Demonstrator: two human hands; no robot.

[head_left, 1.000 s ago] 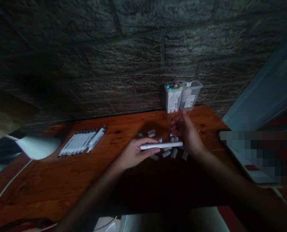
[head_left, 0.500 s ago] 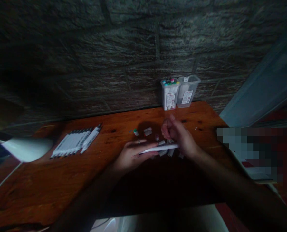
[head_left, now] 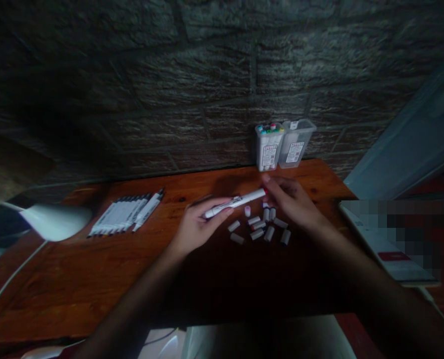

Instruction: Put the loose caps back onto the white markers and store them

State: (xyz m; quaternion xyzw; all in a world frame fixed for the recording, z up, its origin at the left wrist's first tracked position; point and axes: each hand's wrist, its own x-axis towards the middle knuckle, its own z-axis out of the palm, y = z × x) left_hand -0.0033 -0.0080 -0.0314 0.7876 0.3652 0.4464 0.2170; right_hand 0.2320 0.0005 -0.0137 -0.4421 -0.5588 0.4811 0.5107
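A white marker (head_left: 240, 200) with a red end slants up to the right above the table. My left hand (head_left: 197, 227) is closed around its lower left part, thumb beneath and fingers on top. At the red end, the thumb and fingers of my right hand (head_left: 291, 199) are closed on the tip; the fingers partly hide it. Under and beside the marker lie several loose white marker caps (head_left: 268, 233), and one pinkish cap (head_left: 247, 211) stands upright just below it.
Several capless-looking white markers (head_left: 120, 214) lie in a row at left, near a white lamp shade (head_left: 59, 222). Against the brick wall stand a clear box of colour-ended markers (head_left: 269, 149) and another clear box (head_left: 295, 144). A laptop-like flat object (head_left: 393, 257) is at right.
The marker has gone from nearly level to tilted, its right end raised. My right hand has opened out from a curl and now meets the red end. The view has shifted slightly.
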